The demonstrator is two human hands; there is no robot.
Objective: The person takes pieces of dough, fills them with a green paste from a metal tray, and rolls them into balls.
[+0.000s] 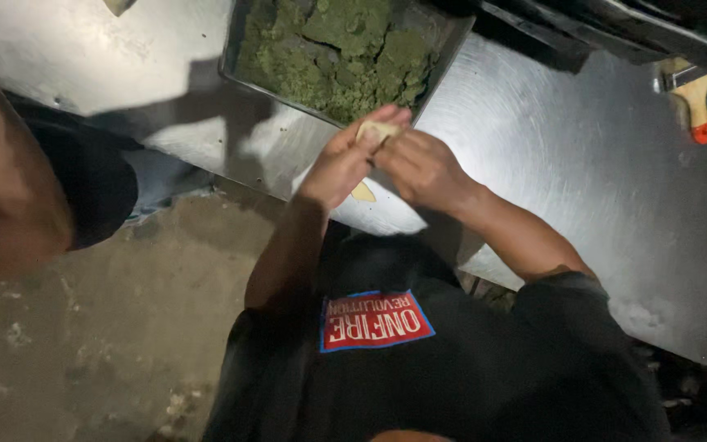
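Both of my hands meet over a shiny steel table (583, 172), just below a metal tray (233, 72) heaped with green crumbly filling (337, 49). My left hand (339, 164) and my right hand (423, 168) pinch one small pale dough piece (378, 129) between their fingertips. A second pale dough scrap (362, 194) lies on the table under my left wrist. My black shirt with a red patch fills the bottom of the view.
A brush with a wooden handle and red tip (697, 105) lies at the table's far right. Another person's arm (2, 188) and dark sleeve (96, 184) reach in from the left. A rough concrete floor (116, 336) shows beneath the table's edge.
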